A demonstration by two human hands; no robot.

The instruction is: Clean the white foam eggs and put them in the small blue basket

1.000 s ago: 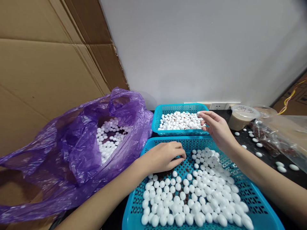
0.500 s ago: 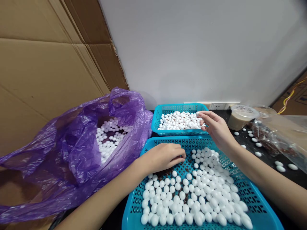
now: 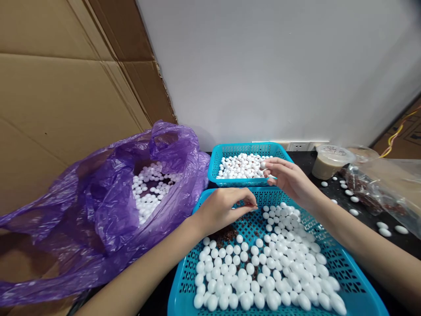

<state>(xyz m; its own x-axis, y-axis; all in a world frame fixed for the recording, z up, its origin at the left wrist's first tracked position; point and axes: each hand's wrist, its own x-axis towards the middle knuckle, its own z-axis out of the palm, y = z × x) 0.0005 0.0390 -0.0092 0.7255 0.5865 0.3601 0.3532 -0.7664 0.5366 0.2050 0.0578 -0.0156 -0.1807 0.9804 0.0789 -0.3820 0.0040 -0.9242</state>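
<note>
My right hand (image 3: pixel 287 177) pinches a small white ball (image 3: pixel 262 165) between thumb and fingers, over the front edge of the smaller blue basket (image 3: pixel 213 163). My left hand (image 3: pixel 226 208) hovers above the back left of the larger blue basket (image 3: pixel 365 287), its thumb and fingertips pressed together on a tiny reddish-brown bit (image 3: pixel 255 206). Many white balls (image 3: pixel 289 263) lie in the larger basket. A patch of brown crumbs (image 3: pixel 226 235) sits under my left hand. White balls (image 3: pixel 241 166) with some brown specks fill the smaller basket.
A purple plastic bag (image 3: pixel 112 197) with white balls (image 3: pixel 148 193) inside lies open at left, by cardboard (image 3: pixel 72 87). At right are a lidded cup (image 3: pixel 329 162), a clear bag (image 3: pixel 371 188) of brown material and loose white balls (image 3: pixel 384 229). A wall (image 3: pixel 263 70) stands behind.
My left hand has risen from the larger basket's floor with a brown bit at its fingertips. My right hand has moved slightly left and down, still pinching the white ball.
</note>
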